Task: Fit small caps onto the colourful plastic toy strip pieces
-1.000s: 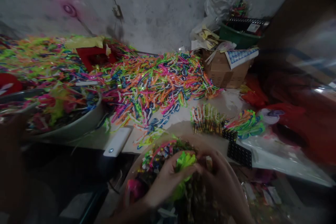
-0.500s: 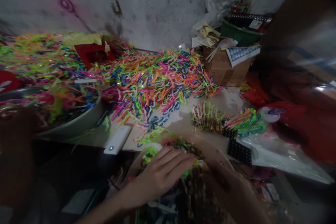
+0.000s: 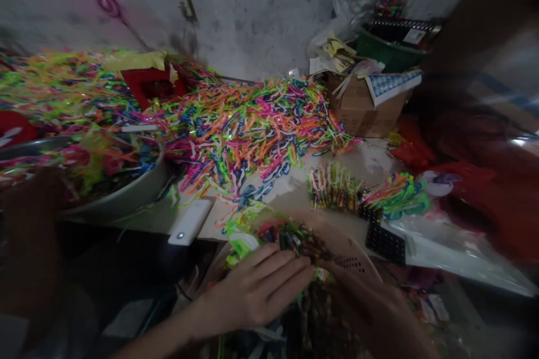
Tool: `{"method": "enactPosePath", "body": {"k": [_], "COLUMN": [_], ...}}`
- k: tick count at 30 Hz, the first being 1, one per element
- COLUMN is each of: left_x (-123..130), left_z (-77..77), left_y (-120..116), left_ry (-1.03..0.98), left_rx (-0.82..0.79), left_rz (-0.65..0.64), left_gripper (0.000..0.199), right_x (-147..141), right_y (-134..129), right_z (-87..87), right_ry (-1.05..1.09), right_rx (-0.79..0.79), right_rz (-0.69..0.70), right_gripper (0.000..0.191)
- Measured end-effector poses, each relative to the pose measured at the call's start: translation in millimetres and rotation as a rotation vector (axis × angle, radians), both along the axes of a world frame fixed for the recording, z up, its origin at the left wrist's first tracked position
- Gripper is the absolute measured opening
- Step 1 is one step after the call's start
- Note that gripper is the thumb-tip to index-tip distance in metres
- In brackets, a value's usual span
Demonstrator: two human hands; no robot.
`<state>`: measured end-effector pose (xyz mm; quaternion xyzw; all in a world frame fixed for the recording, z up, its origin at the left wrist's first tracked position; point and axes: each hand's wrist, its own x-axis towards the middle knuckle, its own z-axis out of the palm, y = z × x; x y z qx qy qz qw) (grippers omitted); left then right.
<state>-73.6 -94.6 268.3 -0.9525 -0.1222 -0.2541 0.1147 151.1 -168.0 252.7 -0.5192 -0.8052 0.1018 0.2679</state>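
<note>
Over a pinkish plastic basket with small holes (image 3: 351, 262), my left hand (image 3: 265, 286) is closed, its fingers pressed together and bent downward. My right hand (image 3: 362, 297), dark and blurred, meets it from the right with its fingers drawn in. A small bright yellow-green piece (image 3: 322, 274) shows between the fingertips; its kind is unclear. Under the hands the basket holds many thin dark pieces (image 3: 315, 314), too dim to name. A bright green and white strip (image 3: 243, 241) lies at the basket's left, beside my left knuckles.
A large heap of colourful strips (image 3: 252, 123) covers the table toward the wall. A metal basin (image 3: 126, 205) stands left, near another person's arm (image 3: 31, 247). A white power bank-like block (image 3: 191, 221) lies at the edge. Rowed bundles (image 3: 337, 188), a black holed tray (image 3: 385, 244) and a carton (image 3: 366, 109) are right.
My right hand has shifted slightly down, so more of the basket's holed wall shows. My left hand stays nearly in place. The green and white strip beside it looks more exposed.
</note>
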Motion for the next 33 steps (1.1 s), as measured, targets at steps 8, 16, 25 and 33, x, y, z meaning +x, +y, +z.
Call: {"method": "enactPosePath", "body": {"k": [8,16,25,33], "left_x": [0,8,12,-13], "left_z": [-15.6,-13.7,-6.7,-1.2], "left_y": [0,6,16,31], "left_ry": [-0.141,0.004,0.004,-0.132], "left_rx": [0.069,0.017,-0.022,-0.064], "left_rz": [-0.113,-0.102,-0.017,-0.066], "left_gripper": [0.03,0.033,0.032,0.029], "right_x": [-3,3,-4,46], "right_y": [-3,6,25,84], "right_z": [1.6,-0.6,2.2,-33.7], "right_ry": [0.049,-0.019,0.021,-0.039], "right_rx": [-0.142,-0.286,-0.224,-0.401], "right_rz": [0.073,0.07,0.021,-0.252], "right_gripper": [0.026,0.024,0.017,0.025]}}
